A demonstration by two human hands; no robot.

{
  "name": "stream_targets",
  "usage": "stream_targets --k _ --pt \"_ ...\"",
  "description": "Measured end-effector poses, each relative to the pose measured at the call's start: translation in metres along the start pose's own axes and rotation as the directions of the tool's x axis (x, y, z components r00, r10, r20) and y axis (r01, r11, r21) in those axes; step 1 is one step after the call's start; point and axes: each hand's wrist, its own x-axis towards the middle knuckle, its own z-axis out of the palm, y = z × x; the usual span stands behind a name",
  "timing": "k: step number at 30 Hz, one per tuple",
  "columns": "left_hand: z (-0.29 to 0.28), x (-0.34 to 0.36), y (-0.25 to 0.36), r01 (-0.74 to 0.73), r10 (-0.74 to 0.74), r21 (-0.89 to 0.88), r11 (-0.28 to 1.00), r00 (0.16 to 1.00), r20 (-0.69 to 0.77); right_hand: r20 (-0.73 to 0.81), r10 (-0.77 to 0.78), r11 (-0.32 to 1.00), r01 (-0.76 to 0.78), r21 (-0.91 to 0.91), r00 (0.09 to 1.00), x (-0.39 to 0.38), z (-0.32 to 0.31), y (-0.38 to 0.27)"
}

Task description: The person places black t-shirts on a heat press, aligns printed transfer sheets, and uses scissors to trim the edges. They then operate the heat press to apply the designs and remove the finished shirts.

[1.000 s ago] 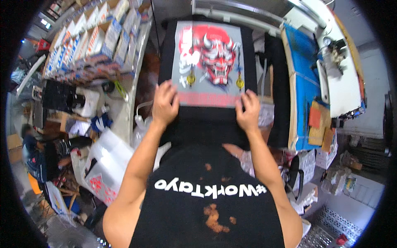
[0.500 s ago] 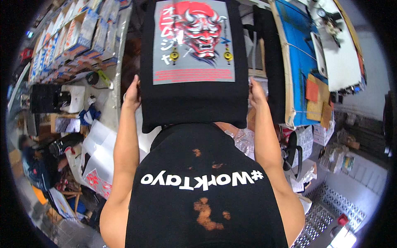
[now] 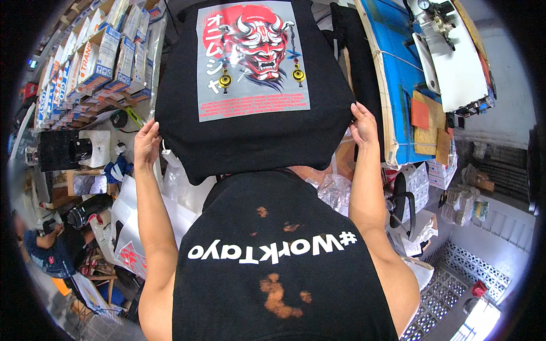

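A black T-shirt [image 3: 250, 145] lies spread out in front of me, its lower hem hanging toward my body. On it is a grey rectangular print [image 3: 211, 105] with a red-and-white horned demon mask, a red disc and lettering. My left hand [image 3: 148, 143] pinches the shirt's left edge between thumb and fingers. At the opposite edge, my right hand [image 3: 363, 126] grips the cloth the same way. Between the two hands the fabric is pulled wide, with its lower part drawn into a taper. What supports the shirt is hidden beneath it.
Stacked cardboard boxes [image 3: 99, 54] stand at the far left. To the right is a blue board [image 3: 392, 68] with a wooden edge, beside a white machine part [image 3: 463, 68]. Clear plastic wrap [image 3: 334, 192] lies near my right forearm. Another person [image 3: 48, 250] is at the lower left.
My hands have moved apart, the left one outward and slightly nearer me. The shirt's sides are now stretched outward from the narrow rectangle they formed before. The print appears shifted left.
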Motion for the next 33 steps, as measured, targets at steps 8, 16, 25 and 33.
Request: stream_targets --k 8,16,25,33 --pt "0.015 -0.009 0.004 0.000 0.014 0.142 0.990 0.995 -0.094 -0.118 -0.031 0.996 0.021 -0.090 0.993 0.013 -0.019 0.011" --pt "0.007 -0.005 0.000 -0.056 0.054 -0.058 0.997 0.998 -0.039 -0.058 -0.047 0.997 0.044 -0.061 0.997 0.019 -0.031 0.016" --pt "0.100 -0.024 -0.005 -0.551 0.737 0.819 0.159 0.619 0.273 0.335 -0.692 -0.026 0.442 -0.897 0.640 -0.015 0.055 0.028" --pt "0.162 -0.028 -0.022 -0.600 0.704 0.800 -0.004 0.566 0.428 0.578 -0.650 -0.168 0.648 -0.743 0.493 -0.040 0.129 0.046"
